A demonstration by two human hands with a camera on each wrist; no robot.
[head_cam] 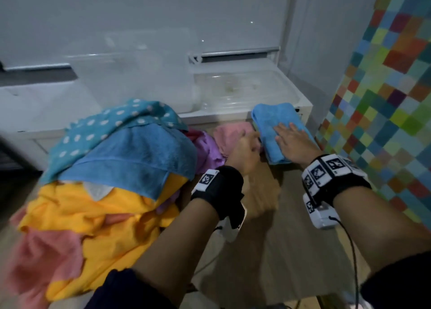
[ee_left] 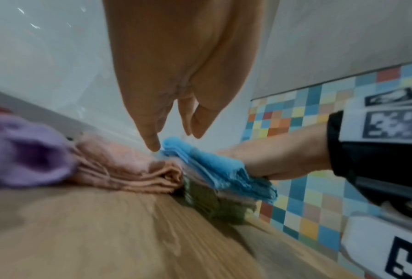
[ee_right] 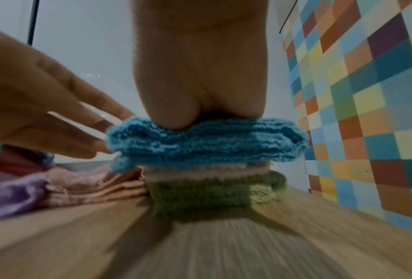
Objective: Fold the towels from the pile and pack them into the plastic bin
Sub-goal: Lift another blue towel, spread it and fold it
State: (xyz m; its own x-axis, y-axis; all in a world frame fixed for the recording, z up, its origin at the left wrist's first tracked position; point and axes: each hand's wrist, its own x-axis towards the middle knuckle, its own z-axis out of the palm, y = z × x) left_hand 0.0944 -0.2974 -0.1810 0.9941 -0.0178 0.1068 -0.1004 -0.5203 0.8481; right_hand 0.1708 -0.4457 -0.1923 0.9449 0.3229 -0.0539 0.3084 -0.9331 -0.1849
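- Pile [head_cam: 112,175] of unfolded towels lies well to the left of the left hand: dotted teal, blue, yellow, pink. Judged soft, limp and light; will sag unless taken by corners or an edge.
- Plastic bin [head_cam: 130,75], clear, stands beyond the pile, up and left of both hands; blurred, contents cannot be told.
- Left hand [head_cam: 245,152]: fingers extended and relaxed, tips touching the left edge of the blue towel [head_cam: 277,131].
- Right hand [head_cam: 293,143]: fingers straight, pressed flat on top of the blue towel, which tops a folded stack over a green towel [ee_right: 214,194].
- Stack judged compressible and prone to slide; best held from both sides, top and underneath.
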